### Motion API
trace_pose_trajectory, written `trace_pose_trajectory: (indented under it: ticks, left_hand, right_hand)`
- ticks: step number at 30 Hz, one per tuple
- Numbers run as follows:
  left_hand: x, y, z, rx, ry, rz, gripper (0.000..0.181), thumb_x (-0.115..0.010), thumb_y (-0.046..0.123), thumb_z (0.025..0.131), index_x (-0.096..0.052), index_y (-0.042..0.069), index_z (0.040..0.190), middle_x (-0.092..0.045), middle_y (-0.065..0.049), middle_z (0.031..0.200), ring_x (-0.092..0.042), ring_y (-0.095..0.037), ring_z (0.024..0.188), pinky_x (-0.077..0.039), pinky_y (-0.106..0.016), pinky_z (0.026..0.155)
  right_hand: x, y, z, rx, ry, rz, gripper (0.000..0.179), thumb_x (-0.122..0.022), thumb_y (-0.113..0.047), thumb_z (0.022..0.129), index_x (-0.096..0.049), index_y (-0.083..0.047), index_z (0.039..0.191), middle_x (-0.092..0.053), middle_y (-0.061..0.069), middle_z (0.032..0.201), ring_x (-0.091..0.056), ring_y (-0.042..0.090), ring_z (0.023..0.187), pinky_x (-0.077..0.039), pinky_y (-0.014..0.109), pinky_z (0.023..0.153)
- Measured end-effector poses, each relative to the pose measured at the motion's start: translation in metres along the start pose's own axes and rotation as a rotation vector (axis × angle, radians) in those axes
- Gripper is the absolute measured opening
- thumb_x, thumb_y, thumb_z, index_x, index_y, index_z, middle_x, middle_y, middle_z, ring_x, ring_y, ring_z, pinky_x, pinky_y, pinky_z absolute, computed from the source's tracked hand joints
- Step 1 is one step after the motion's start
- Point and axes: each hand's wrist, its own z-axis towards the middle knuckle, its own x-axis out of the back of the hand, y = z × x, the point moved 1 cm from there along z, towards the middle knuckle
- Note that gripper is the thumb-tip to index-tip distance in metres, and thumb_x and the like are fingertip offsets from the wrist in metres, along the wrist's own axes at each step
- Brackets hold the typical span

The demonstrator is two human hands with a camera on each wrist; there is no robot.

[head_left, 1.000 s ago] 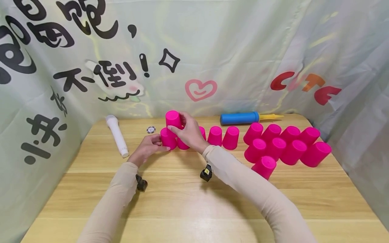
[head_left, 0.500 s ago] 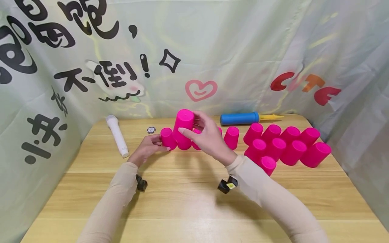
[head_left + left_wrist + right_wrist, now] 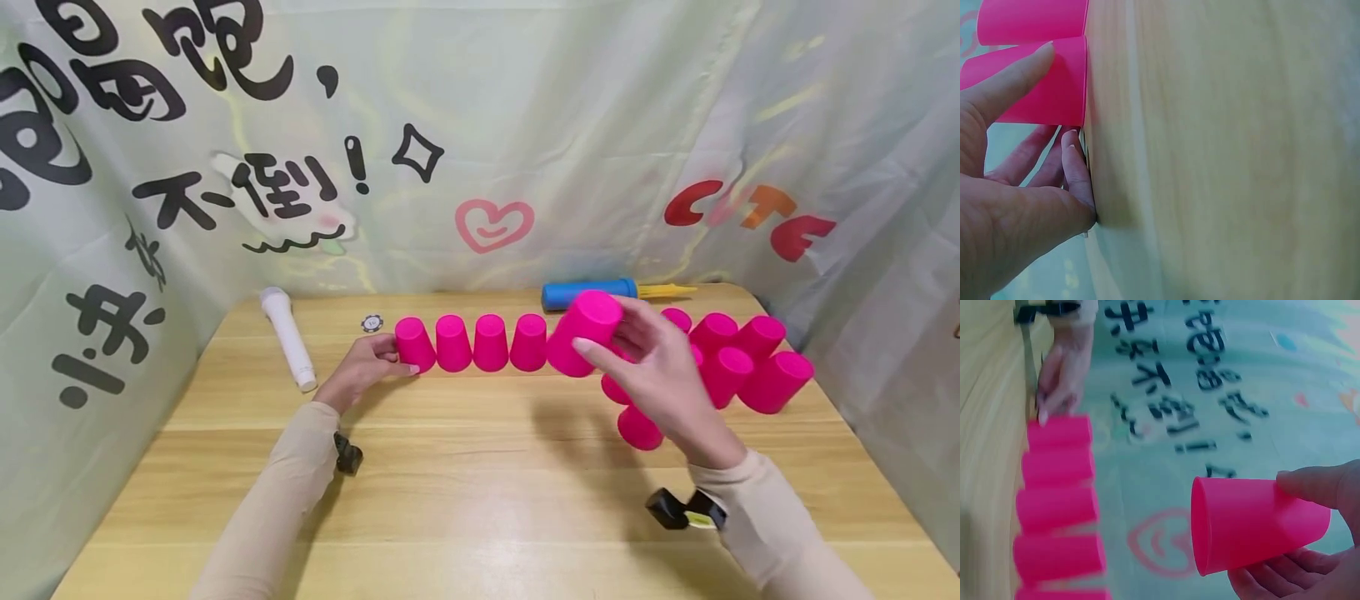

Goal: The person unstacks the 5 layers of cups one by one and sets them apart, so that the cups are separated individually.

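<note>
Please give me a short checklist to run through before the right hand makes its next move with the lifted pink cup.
1. Right hand gripping the lifted cup: ok, held between thumb and fingers.
2. Lifted cup's mouth facing the table: ok, as the right wrist view shows.
3. Lifted cup apart from the row of cups: ok, a gap shows in the right wrist view.
4. Left hand on the left-end cup: ok, holding it.
5. Every cup in the right-hand group upright: cannot tell, the right hand partly hides it.
</note>
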Motion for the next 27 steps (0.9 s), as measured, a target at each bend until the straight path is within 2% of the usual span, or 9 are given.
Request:
trace_pose_trajectory:
  ticks: [7, 13, 20, 25, 27]
  left_hand:
    - [0.000, 0.000, 0.001, -0.007, 0.003, -0.002, 0.061, -0.084, 0.000, 0.078, -0.062, 0.003, 0.135, -0.066, -0.015, 0.126, -0.056, -0.026, 0.107, -0.042, -0.041, 0.101]
    - [0.000, 0.001, 0.000, 0.007, 0.001, 0.014, 0.063, -0.085, 0.002, 0.078, -0.060, 0.002, 0.136, -0.064, -0.016, 0.132, -0.054, -0.029, 0.112, -0.041, -0.044, 0.105]
    - [0.000, 0.002, -0.001, -0.006, -0.007, 0.002, 0.063, -0.084, 0.001, 0.079, -0.059, -0.001, 0.137, -0.063, -0.018, 0.132, -0.054, -0.025, 0.107, -0.041, -0.040, 0.101]
    - [-0.001, 0.014, -0.009, 0.005, -0.018, 0.007, 0.060, -0.081, -0.003, 0.081, -0.058, -0.004, 0.136, -0.063, -0.021, 0.131, -0.054, -0.025, 0.105, -0.042, -0.039, 0.099]
    - [-0.002, 0.017, -0.011, 0.006, -0.019, 0.008, 0.059, -0.081, -0.004, 0.081, -0.058, -0.005, 0.136, -0.064, -0.021, 0.130, -0.054, -0.025, 0.104, -0.043, -0.039, 0.099]
  right_hand:
    - [0.051, 0.022, -0.020, -0.124, 0.146, -0.138, 0.062, -0.078, -0.019, 0.091, -0.051, -0.009, 0.145, -0.060, 0.001, 0.127, -0.060, 0.010, 0.111, -0.049, 0.011, 0.087]
    - [0.080, 0.042, -0.035, -0.211, 0.245, -0.170, 0.061, -0.078, -0.017, 0.091, -0.050, -0.011, 0.144, -0.059, -0.009, 0.123, -0.060, 0.002, 0.106, -0.048, 0.008, 0.081]
    - [0.101, 0.062, -0.052, -0.207, 0.334, 0.111, 0.051, -0.078, 0.004, 0.085, -0.059, -0.016, 0.129, -0.064, -0.009, 0.114, -0.063, 0.001, 0.097, -0.048, 0.007, 0.080]
    - [0.110, 0.076, -0.063, -0.265, 0.368, 0.184, 0.050, -0.077, 0.005, 0.085, -0.057, -0.020, 0.123, -0.062, -0.011, 0.111, -0.061, -0.001, 0.094, -0.047, 0.005, 0.080]
    - [0.112, 0.082, -0.067, -0.295, 0.374, 0.168, 0.050, -0.077, 0.004, 0.086, -0.057, -0.021, 0.125, -0.062, -0.013, 0.110, -0.061, -0.002, 0.093, -0.047, 0.005, 0.078]
